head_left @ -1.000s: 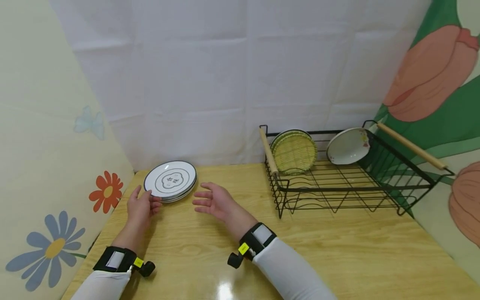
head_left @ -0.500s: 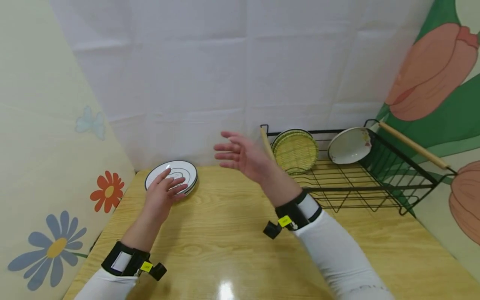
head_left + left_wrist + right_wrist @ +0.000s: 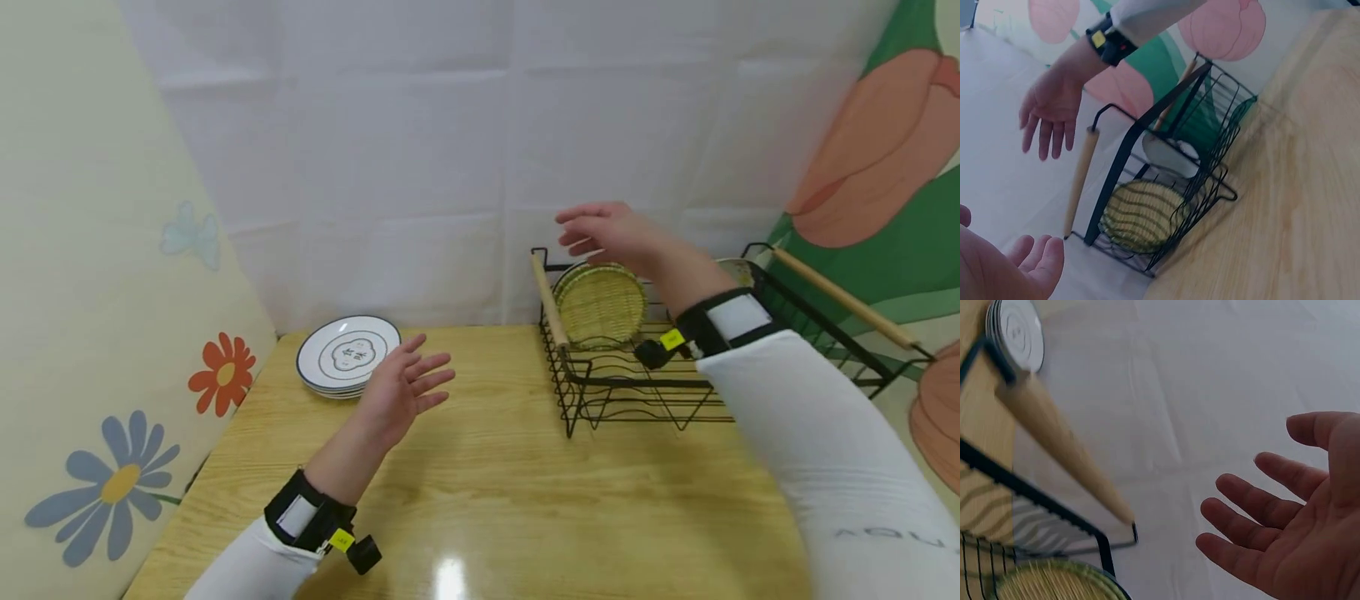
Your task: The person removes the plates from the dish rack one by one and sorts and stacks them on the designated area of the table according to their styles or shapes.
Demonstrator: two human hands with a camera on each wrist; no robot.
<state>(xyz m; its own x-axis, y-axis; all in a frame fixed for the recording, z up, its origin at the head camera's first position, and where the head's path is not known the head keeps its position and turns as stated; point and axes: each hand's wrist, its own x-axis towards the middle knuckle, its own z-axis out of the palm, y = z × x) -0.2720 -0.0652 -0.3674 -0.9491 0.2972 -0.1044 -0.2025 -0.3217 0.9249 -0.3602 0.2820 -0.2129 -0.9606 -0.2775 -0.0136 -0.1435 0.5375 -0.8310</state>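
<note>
While plates [image 3: 349,353] lie stacked, both hands [image 3: 392,398] hover well apart

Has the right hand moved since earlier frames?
Yes. In the head view, the right hand has moved right and up, from left of the wire rack to overlapping it.

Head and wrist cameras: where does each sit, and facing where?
Head: worn on the head, facing forward and down over plates and rack; left hand and right hand show.
Left wrist: on that wrist, facing the rack; left hand (partly) and right hand show.
Right wrist: on that wrist, facing white backdrop and wooden handle; right hand shows.
Head and right wrist share the plates.
</note>
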